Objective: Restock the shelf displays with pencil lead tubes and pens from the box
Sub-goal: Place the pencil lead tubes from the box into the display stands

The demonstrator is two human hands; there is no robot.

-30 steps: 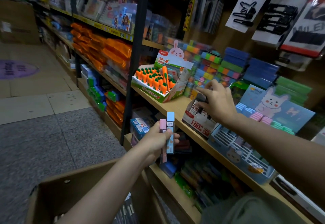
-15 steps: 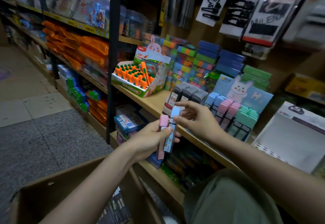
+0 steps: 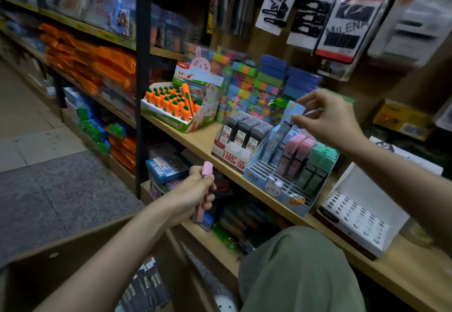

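Several wooden shelves (image 3: 203, 140), tiled aisle floor (image 3: 36, 140)

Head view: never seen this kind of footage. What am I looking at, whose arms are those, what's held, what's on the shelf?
There is no robot here. A person wears one wide-angle camera on the head, looking forward and down, so both bare arms reach in from the bottom of the picture.

The left hand grips a pink plastic pencil lead tube. The right hand pinches a light blue pencil lead tube by its top, above a light blue cardboard display tray with a bunny print.

That tray stands on the wooden shelf and already holds pink and green tubes in its slots. To its left stands a white display box of dark grey lead tubes, then a carrot-themed display box of orange pens. The brown cardboard stock box is open at the bottom.
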